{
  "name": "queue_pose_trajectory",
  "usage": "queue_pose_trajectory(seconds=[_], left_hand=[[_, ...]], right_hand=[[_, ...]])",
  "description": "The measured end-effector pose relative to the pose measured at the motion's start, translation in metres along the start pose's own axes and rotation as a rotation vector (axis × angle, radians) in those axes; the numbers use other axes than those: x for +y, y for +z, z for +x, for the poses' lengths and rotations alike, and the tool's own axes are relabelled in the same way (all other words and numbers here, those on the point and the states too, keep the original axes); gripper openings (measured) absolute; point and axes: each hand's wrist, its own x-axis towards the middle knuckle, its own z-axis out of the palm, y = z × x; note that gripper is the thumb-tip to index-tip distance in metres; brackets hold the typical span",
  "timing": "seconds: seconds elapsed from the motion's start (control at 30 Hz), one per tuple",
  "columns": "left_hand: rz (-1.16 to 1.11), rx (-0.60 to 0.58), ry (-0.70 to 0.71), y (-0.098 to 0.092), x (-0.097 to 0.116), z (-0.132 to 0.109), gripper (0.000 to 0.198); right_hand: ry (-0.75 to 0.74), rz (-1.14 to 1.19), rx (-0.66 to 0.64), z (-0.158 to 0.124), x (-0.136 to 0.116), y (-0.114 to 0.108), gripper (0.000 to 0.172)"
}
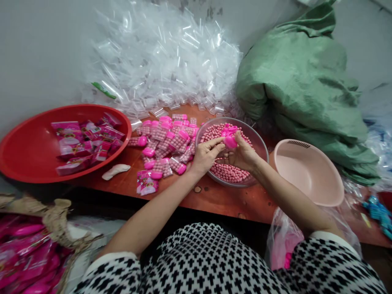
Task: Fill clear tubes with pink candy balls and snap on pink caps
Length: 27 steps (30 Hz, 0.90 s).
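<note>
A small bright-pink plastic cap (pixel 230 141), judged light, rigid and rather slippery and best pinched at its rim, is gripped between the fingertips of the right hand (pixel 243 155) and the left hand (pixel 206 154) above the clear bowl of pink beads (pixel 260 143)

A reddish-brown wooden table (pixel 220 200) carries everything. At nine o'clock sits a red basin (pixel 27 151); at twelve, a heap of clear plastic tubes (pixel 165 61). Dead centre lies a cluster of pink-capped filled tubes (pixel 167 143), a glass bowl of pink beads (pixel 229 173) just beside it. At three o'clock, a pale pink basin (pixel 309 171); behind it, a green sack (pixel 306 81).
</note>
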Motion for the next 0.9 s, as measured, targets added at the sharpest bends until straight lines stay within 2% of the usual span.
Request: queue_pose_trajectory(seconds=[0.13,0.33,0.4,0.5,0.6,0.67,0.73,0.8,0.9], left_hand=[[-0.001,-0.007,0.025,0.001,-0.001,0.001,0.036],[0.052,-0.008,0.053,0.005,0.001,-0.001,0.033],[0.091,0.009,0.105,-0.005,0.011,0.000,0.033],[0.253,0.103,0.243,-0.037,0.029,0.002,0.032],[0.615,0.173,0.376,-0.075,0.037,0.003,0.027],[0.880,0.126,0.427,-0.092,0.030,0.003,0.027],[1.060,0.040,0.457,-0.100,0.018,0.005,0.030],[1.135,-0.012,0.472,-0.102,0.006,0.010,0.032],[1.166,0.036,0.438,-0.107,-0.004,0.018,0.034]], right_hand=[[0.041,0.004,-0.046,-0.008,-0.005,-0.008,0.068],[0.075,0.015,-0.045,-0.006,-0.003,-0.013,0.056],[0.091,-0.025,-0.084,-0.003,-0.008,-0.011,0.060],[0.016,-0.141,-0.087,0.008,-0.024,-0.009,0.061],[-0.212,-0.307,0.054,0.034,-0.044,-0.009,0.050],[-0.330,-0.411,0.142,0.060,-0.055,-0.011,0.045],[-0.383,-0.531,0.186,0.092,-0.063,-0.011,0.042],[-0.397,-0.698,0.202,0.127,-0.068,-0.010,0.033],[-0.345,-1.006,0.192,0.178,-0.075,-0.006,0.016]])
